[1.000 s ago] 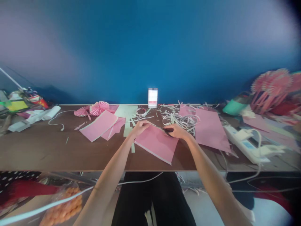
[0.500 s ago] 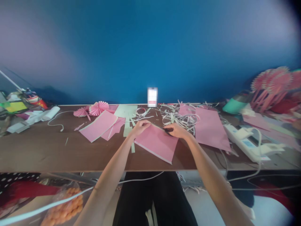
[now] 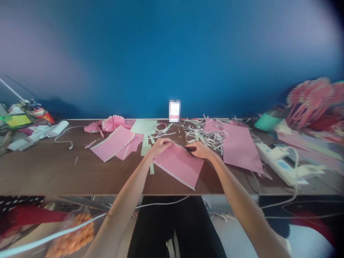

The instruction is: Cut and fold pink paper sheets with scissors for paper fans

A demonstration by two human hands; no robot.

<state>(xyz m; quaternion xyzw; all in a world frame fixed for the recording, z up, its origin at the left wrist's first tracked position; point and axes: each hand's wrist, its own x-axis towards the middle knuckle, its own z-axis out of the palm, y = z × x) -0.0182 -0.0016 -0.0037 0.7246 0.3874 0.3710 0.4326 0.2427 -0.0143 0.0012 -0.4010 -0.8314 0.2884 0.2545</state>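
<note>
A sheet of pink paper (image 3: 180,165) with a pale strip along its near edge lies slanted in front of me. My left hand (image 3: 162,146) pinches its far left corner. At its far right edge, my right hand (image 3: 199,149) is closed around dark scissors (image 3: 190,149). The blades lie along the paper's far edge, mostly covered by my fingers, so how wide they stand I cannot tell. Beyond my right hand is a tangle of thin white strips (image 3: 206,137). Pale paper pieces (image 3: 145,148) lie beside my left hand.
Pink sheets (image 3: 114,142) and folded paper fans (image 3: 113,123) lie to the left. A larger pink sheet (image 3: 240,147) is at right, near a white power strip (image 3: 279,163) with cables. A lit phone (image 3: 174,111) stands at the back. Pink rosettes (image 3: 311,96) rise at far right.
My right hand has shifted slightly left along the paper's far edge with the scissors. The sheet's near corner has moved a little left and down. My left hand keeps its place.
</note>
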